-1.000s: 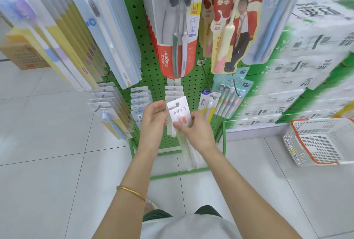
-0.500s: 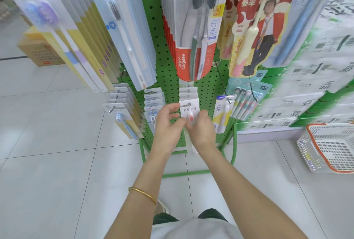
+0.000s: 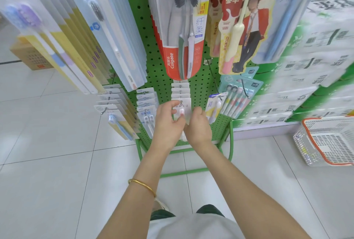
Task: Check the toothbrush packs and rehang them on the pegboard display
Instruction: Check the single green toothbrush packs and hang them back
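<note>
One wide-angle camera, worn on the person's head, looks forward and steeply down along both outstretched forearms [image 3: 145, 171] at a green pegboard display [image 3: 159, 81], close in front. Hanging toothbrush packs [image 3: 182, 27] loom large at the top edge; white tiled floor [image 3: 47, 162] fills the lower frame.

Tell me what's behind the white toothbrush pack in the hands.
Behind the white toothbrush pack, more white header cards hang in a row on the same peg, before the green pegboard. Their lower parts are hidden by that pack, the left hand and the right hand.
</note>
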Demonstrator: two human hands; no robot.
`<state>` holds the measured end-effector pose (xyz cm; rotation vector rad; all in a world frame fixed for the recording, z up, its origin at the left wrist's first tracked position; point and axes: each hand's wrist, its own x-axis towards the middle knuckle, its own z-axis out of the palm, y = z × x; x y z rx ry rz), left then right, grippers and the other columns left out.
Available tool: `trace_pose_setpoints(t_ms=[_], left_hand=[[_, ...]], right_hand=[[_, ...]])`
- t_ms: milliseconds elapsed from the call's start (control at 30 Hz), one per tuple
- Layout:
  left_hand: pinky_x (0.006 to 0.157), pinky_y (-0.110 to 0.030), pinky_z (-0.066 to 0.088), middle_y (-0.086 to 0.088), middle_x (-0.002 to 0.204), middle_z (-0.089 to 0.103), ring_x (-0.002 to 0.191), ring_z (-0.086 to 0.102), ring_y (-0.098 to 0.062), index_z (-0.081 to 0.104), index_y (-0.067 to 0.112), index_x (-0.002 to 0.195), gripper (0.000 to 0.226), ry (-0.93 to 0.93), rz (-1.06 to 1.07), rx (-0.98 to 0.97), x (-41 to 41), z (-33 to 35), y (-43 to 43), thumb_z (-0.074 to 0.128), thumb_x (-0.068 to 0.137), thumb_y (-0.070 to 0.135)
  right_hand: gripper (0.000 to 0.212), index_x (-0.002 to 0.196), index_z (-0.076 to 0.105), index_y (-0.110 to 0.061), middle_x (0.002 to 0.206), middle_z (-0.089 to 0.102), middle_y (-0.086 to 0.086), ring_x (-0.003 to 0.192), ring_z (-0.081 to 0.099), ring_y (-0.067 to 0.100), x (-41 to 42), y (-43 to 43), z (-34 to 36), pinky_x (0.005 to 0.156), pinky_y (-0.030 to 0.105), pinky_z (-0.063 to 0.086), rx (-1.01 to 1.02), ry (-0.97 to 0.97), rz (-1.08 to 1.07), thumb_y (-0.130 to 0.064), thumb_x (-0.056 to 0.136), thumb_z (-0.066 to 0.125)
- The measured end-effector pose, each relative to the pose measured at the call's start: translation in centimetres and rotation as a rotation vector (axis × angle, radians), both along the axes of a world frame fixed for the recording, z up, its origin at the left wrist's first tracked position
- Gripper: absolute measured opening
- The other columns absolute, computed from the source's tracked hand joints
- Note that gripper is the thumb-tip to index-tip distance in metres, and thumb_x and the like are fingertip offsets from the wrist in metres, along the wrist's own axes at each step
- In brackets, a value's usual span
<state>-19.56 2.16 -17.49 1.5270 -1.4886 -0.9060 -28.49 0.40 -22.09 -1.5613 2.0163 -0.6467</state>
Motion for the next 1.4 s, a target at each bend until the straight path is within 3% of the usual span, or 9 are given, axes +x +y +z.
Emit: trace_pose_setpoints(t_ms=[133,267,433,667,767,833,933,1100,1400], left_hand=[[0.080,-0.008,0.043,0.003,0.122,0.043,0.111,0.050,-0.010,0.051,0.017,0.126,0.040,-0.110,0.005,-0.061,-0.3,-0.3,-0.4,0.056,0.089,0.004],[0.100,-0.034,0.043,0.004,0.118,0.039,0.116,0.046,-0.016,0.053,0.015,0.124,0.041,-0.211,0.017,-0.129,-0.8,-0.4,-0.5,0.057,0.086,0.001],[0.100,-0.013,0.018,-0.009,0.127,0.042,0.125,0.035,-0.021,0.054,0.007,0.124,0.042,-0.401,0.001,-0.226,-1.4,-0.4,-0.3,0.056,0.083,-0.004],[0.104,-0.021,0.017,-0.012,0.135,0.039,0.131,0.030,-0.025,0.055,0.008,0.123,0.042,-0.519,-0.041,-0.232,-1.1,-0.6,-0.6,0.055,0.083,-0.005],[0.101,-0.018,0.016,-0.011,0.137,0.037,0.131,0.028,-0.025,0.054,0.009,0.125,0.043,-0.546,-0.051,-0.224,-0.7,-0.5,-0.6,0.055,0.084,-0.004],[0.100,-0.016,0.014,-0.010,0.137,0.037,0.131,0.028,-0.025,0.054,0.010,0.125,0.044,-0.551,-0.053,-0.223,-0.5,-0.4,-0.7,0.055,0.083,-0.004],[0.099,-0.012,0.011,-0.010,0.136,0.038,0.129,0.028,-0.022,0.055,0.010,0.124,0.044,-0.556,-0.059,-0.238,-0.1,-0.4,-0.9,0.054,0.082,-0.005],[0.102,-0.016,0.014,-0.009,0.136,0.038,0.129,0.027,-0.018,0.056,0.011,0.121,0.044,-0.526,-0.064,-0.248,0.5,-0.2,-1.3,0.054,0.081,-0.007],[0.100,-0.013,0.013,-0.007,0.137,0.037,0.129,0.027,-0.017,0.055,0.011,0.123,0.041,-0.518,-0.087,-0.262,0.6,0.0,-1.6,0.054,0.084,-0.001]], right_hand=[[0.030,0.122,0.046,-0.005,0.125,0.046,0.011,0.110,0.049,0.028,-1.6,1.2,2.2,0.074,0.038,0.044,-0.159,0.015,0.022,-0.007,0.093,0.049],[0.038,0.128,0.049,-0.003,0.127,0.049,0.013,0.108,0.051,0.024,-3.0,0.0,5.1,0.079,0.018,0.033,-0.317,-0.141,-0.024,0.005,0.092,0.038],[0.050,0.127,0.050,0.005,0.122,0.055,0.019,0.113,0.053,0.028,-3.3,-3.9,7.0,0.090,0.025,0.040,-0.364,-0.264,-0.071,0.018,0.082,0.031],[0.038,0.121,0.052,-0.002,0.121,0.057,0.018,0.106,0.053,0.029,-2.5,-10.2,6.5,0.087,0.034,0.044,-0.216,-0.414,-0.027,0.007,0.086,0.040],[0.013,0.086,0.051,-0.025,0.107,0.058,0.015,0.082,0.047,0.022,-1.9,-12.6,5.6,0.076,0.034,0.044,-0.202,-0.423,-0.007,-0.013,0.088,0.047],[0.027,0.070,0.035,-0.035,0.101,0.053,0.013,0.079,0.047,0.022,-1.6,-13.0,6.0,0.076,0.034,0.045,-0.191,-0.404,0.016,-0.020,0.089,0.045],[0.013,0.086,0.051,-0.022,0.119,0.045,0.012,0.093,0.054,0.026,-1.5,-13.1,6.6,0.084,0.036,0.049,-0.119,-0.349,0.035,-0.021,0.093,0.040],[0.026,0.113,0.052,-0.009,0.131,0.041,0.014,0.109,0.053,0.031,-1.4,-13.9,6.0,0.091,0.047,0.048,-0.087,-0.280,0.029,-0.025,0.094,0.043],[0.012,0.093,0.053,-0.010,0.120,0.052,0.011,0.096,0.059,0.027,-1.6,-14.3,6.1,0.081,0.038,0.051,-0.056,-0.218,-0.017,-0.018,0.092,0.044]])
